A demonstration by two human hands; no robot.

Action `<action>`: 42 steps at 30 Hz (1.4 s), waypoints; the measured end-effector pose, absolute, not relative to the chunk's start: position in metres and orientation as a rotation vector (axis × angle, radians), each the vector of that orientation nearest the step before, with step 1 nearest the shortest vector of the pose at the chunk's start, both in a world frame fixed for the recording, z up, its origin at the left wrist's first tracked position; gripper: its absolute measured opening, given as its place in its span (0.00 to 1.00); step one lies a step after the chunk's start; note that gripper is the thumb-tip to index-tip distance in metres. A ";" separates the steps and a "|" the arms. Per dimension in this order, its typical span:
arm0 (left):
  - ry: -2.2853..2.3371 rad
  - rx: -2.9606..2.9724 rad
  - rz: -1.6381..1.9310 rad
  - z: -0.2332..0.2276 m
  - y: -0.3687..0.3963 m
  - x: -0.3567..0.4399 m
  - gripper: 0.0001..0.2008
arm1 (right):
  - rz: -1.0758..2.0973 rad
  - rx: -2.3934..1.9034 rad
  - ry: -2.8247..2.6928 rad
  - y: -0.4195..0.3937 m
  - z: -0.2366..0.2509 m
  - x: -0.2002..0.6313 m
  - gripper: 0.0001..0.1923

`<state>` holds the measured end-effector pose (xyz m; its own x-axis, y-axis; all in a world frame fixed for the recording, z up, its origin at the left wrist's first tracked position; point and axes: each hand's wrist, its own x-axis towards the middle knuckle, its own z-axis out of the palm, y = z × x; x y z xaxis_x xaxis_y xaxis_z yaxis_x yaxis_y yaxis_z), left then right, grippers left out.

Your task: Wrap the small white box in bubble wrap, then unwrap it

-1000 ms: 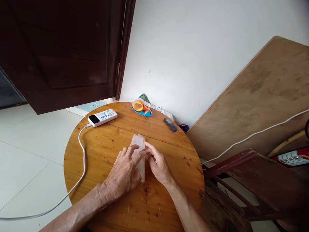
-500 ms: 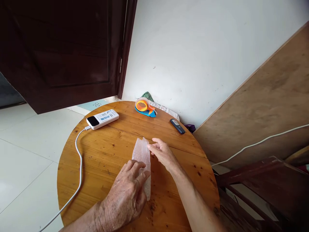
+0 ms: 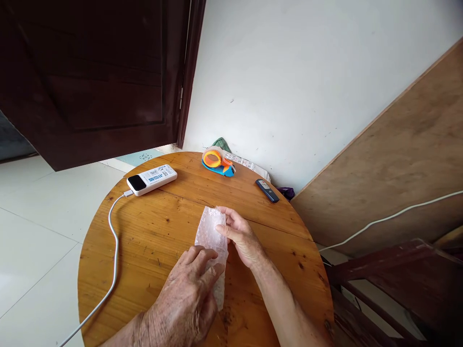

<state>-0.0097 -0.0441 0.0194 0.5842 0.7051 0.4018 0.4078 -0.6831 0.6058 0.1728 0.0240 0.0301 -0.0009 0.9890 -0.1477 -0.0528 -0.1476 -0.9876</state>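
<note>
Pressing flat on the near end of a strip of bubble wrap (image 3: 211, 241), the left hand (image 3: 188, 299) is pinning it to the round wooden table (image 3: 152, 231), fingers spread, seemingly so it cannot slide. The right hand (image 3: 240, 236) is pinching the strip's far edge. A power bank (image 3: 152, 179), tape dispenser (image 3: 217, 161) and small remote (image 3: 266, 190) are lying well apart near the far rim, leaving open wood around both hands.

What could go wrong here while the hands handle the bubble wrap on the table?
The bubble wrap is thin; the right hand lifts its far edge while the left hand presses the near end, so it might tear or slip. The cable hangs off the table edge; a snag could pull the power bank off.
</note>
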 end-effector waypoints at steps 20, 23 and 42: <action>0.865 2.496 0.710 0.020 -0.044 -0.013 0.32 | 0.865 -1.382 -1.163 0.032 0.006 0.165 0.21; 0.917 2.452 0.728 0.015 -0.045 -0.012 0.33 | 0.853 -1.384 -1.169 0.034 0.005 0.165 0.20; 0.882 2.358 0.815 0.022 -0.039 -0.012 0.24 | 1.072 -1.173 -1.032 0.030 0.021 0.163 0.25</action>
